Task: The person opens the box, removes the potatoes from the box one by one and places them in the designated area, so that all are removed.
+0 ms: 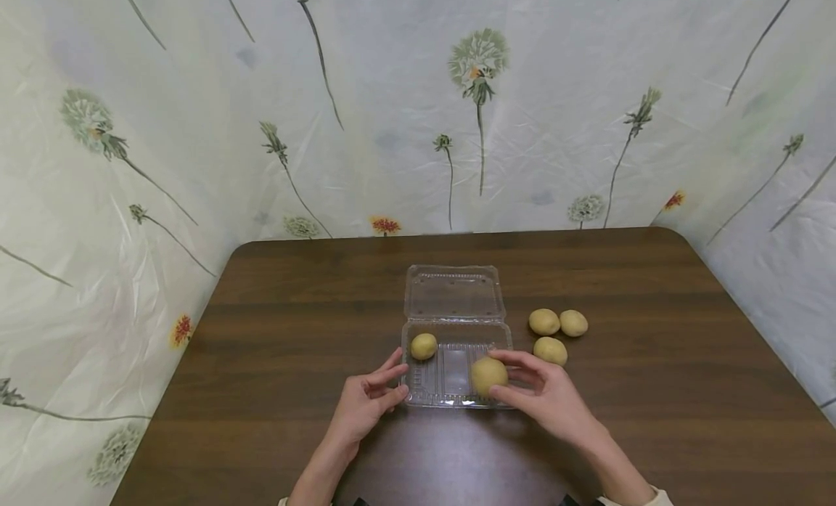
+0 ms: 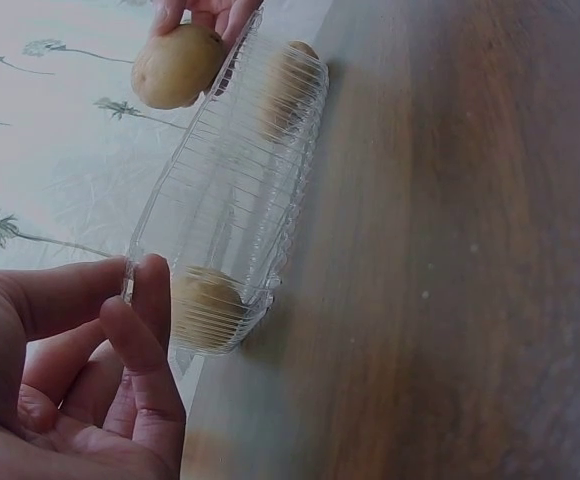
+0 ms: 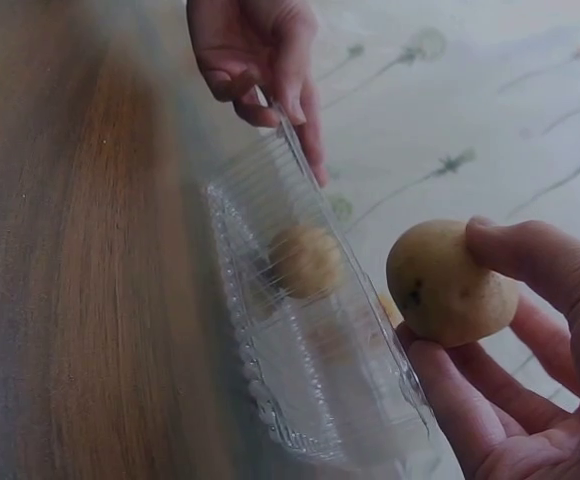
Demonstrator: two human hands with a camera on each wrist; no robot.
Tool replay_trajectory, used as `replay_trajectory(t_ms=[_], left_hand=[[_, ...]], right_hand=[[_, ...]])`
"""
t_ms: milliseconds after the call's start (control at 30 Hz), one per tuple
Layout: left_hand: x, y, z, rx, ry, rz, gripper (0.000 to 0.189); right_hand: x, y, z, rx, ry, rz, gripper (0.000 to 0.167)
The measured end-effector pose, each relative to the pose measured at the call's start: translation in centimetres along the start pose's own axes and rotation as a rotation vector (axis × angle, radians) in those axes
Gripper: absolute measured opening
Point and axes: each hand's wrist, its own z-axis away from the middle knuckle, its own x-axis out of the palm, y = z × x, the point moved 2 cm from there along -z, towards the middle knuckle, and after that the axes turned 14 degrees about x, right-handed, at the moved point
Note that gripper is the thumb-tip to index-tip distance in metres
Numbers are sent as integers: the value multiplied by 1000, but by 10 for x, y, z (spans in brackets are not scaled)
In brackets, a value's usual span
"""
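Note:
A clear plastic clamshell container (image 1: 455,368) lies on the table with its lid (image 1: 455,295) folded back. One potato (image 1: 424,346) sits in its far left corner; the left wrist view shows it through the ribbed wall. My left hand (image 1: 367,404) pinches the left rim of the container, thumb and fingertips on the edge. Over the container's right side my right hand (image 1: 554,393) grips a second potato (image 3: 452,283) between thumb and fingers. In the right wrist view this potato has a dark spot and is just above the rim.
Several potatoes lie together on the brown wooden table (image 1: 294,332), right of the container: one at the back left (image 1: 544,321), one at the back right (image 1: 574,323) and one in front (image 1: 551,351). A flower-printed sheet (image 1: 385,114) hangs behind the table.

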Motion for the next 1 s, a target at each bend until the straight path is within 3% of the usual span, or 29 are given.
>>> replay_trajectory(t_ms=[133,1000], left_hand=[[0,0,0,4,5,4,38],[0,0,0,13,3,-6,37]], right_hand=[[-1,1,2,37,20,-7,47],[-18,6,13,65,108,-19,50]])
